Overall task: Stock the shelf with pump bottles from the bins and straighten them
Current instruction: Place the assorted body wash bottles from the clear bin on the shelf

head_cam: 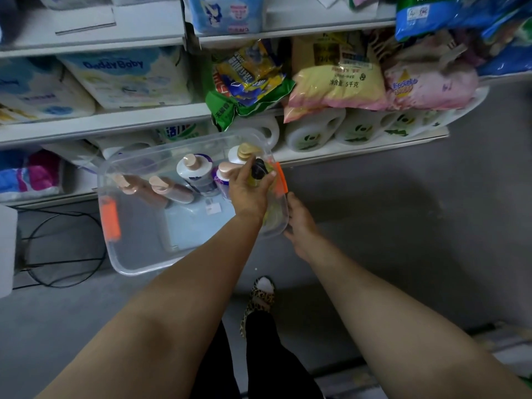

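Left hand reaches into the clear plastic bin, fingers wrapped around a yellow-green pump bottle with black pump head at the bin's right end. Right hand rests against the bin's outer right wall; finger state cannot be determined. Beige-capped pump bottles lie inside.
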A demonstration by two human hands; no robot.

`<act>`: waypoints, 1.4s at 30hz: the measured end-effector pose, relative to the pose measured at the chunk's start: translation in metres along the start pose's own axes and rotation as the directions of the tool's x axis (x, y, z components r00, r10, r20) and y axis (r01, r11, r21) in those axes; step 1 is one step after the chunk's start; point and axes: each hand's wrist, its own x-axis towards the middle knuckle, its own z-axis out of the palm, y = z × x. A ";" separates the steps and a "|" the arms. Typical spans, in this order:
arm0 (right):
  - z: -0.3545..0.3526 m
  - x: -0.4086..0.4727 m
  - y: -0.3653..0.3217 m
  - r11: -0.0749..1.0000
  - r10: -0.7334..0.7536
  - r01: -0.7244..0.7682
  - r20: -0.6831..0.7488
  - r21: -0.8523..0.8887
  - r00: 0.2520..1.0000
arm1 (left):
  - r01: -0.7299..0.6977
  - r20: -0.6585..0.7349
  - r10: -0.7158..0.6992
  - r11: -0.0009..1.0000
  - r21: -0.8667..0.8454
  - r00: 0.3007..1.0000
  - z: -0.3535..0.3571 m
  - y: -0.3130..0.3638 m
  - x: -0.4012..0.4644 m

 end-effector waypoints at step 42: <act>0.062 -0.062 -0.078 0.938 -0.101 0.048 0.135 0.344 0.986 | -0.071 0.274 0.158 0.950 -0.303 0.949 -0.106 0.119 -0.016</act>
